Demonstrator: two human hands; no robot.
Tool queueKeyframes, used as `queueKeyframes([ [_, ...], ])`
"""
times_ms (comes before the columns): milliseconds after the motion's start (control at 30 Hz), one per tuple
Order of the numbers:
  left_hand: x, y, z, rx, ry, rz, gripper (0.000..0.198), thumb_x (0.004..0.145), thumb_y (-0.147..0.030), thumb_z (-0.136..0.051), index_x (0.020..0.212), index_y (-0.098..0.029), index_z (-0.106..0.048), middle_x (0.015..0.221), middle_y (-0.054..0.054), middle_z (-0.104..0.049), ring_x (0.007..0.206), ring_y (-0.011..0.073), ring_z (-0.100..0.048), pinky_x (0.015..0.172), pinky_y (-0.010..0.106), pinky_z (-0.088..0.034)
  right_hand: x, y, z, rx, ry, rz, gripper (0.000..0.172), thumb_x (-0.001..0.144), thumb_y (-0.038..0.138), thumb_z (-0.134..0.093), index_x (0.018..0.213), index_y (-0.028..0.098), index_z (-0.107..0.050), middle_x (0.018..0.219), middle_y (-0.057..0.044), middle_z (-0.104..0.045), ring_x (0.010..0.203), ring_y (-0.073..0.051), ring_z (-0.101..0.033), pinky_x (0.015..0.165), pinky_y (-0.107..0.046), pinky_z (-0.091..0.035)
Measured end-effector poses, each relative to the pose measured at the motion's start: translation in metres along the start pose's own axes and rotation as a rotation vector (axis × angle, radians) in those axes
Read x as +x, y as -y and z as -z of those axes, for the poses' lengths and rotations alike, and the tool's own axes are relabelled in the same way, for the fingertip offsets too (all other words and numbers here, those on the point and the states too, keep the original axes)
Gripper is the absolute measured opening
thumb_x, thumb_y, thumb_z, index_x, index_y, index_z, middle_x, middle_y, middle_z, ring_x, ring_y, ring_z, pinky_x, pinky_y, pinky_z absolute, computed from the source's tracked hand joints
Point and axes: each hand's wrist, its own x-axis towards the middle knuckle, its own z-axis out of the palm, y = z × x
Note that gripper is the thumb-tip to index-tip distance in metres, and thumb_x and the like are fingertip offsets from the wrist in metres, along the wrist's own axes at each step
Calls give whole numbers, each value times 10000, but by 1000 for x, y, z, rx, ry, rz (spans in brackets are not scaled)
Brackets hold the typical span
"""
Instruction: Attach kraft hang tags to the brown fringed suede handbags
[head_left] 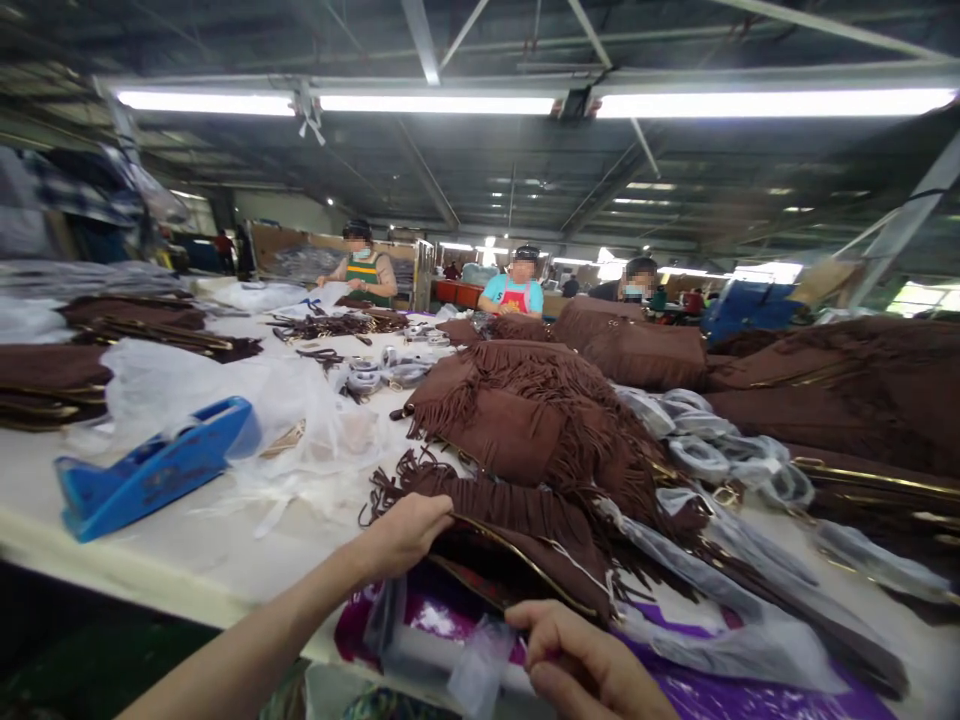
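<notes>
A brown suede bag with fringe (525,520) lies at the near table edge, its mouth open toward me and a purple lining (450,610) showing. My left hand (405,535) grips the bag's upper rim beside the gold zipper. My right hand (581,660) pinches the lower rim of the opening, with a bit of clear plastic (480,665) just left of its fingers. More fringed brown bags (517,410) are piled right behind it.
A blue tape dispenser (150,470) sits at the left on the white table (187,560), next to crumpled clear plastic bags (247,400). Wrapped straps (705,450) and brown bags (847,390) fill the right. Three people work at the far side.
</notes>
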Motion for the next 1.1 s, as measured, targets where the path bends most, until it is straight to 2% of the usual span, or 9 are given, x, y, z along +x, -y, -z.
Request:
queueKeyframes([
  [67,1,4,1,-53,-19,-6,282,966,-237,-342,725,-200,-483,659,-36,-486,634,128,-482,623,211,-375,14,-4,-8,-7,-72,-38,234,827,425,-603,719,222,-643,1029,-82,-700,965,-246,-644,813,-317,-499],
  [133,2,9,0,-133,-45,4,278,965,-228,-331,742,-199,-494,677,-36,-502,653,127,-485,636,208,-388,24,-7,-12,76,-117,-134,281,823,481,-604,715,221,-587,748,-25,-650,719,-200,-638,621,-261,-497],
  [200,3,13,-2,-191,-63,36,237,954,-214,-348,786,-199,-514,703,-31,-531,681,136,-508,657,217,-410,31,-10,-10,201,-112,-248,361,814,568,-617,740,228,-523,505,81,-450,441,-113,-443,429,-192,-351],
  [267,1,12,-4,-144,-99,37,198,945,-166,-353,896,-197,-543,807,-2,-591,761,155,-556,716,241,-441,32,-12,-2,310,-121,-314,445,795,650,-627,759,229,-487,448,130,-319,389,-71,-274,395,-174,-226],
  [400,-9,-16,-6,207,-137,-283,252,960,-112,-360,1087,-181,-566,1180,112,-602,1028,229,-567,932,346,-439,24,-12,17,438,-123,-343,491,782,674,-658,776,215,-483,447,135,-319,402,-50,-205,410,-185,-135],
  [500,-11,-48,-15,329,23,-474,167,961,-171,-450,973,-153,-616,1046,108,-658,888,232,-606,802,320,-500,17,-7,27,477,-68,-347,458,806,630,-674,783,209,-496,431,142,-311,387,-40,-180,419,-189,-123],
  [733,41,-65,-48,237,157,-210,240,813,-26,-520,882,-133,-724,813,109,-741,730,267,-699,716,315,-547,20,-4,51,324,-77,-392,440,811,650,-640,772,236,-496,474,118,-341,392,-67,-278,403,-182,-223],
  [867,67,-60,-55,145,184,-169,308,759,-28,-518,950,-151,-726,905,144,-756,821,306,-718,747,369,-572,21,-19,56,190,-44,-413,409,823,627,-600,783,245,-460,550,122,-350,384,-62,-345,390,-175,-294],
  [1100,75,-72,-67,-50,323,-31,408,774,-96,-490,1139,-111,-673,1179,204,-688,1086,350,-652,938,449,-512,9,-34,42,-27,-229,-341,180,818,388,-556,736,245,-481,608,89,-436,392,-80,-426,352,-182,-292],
])
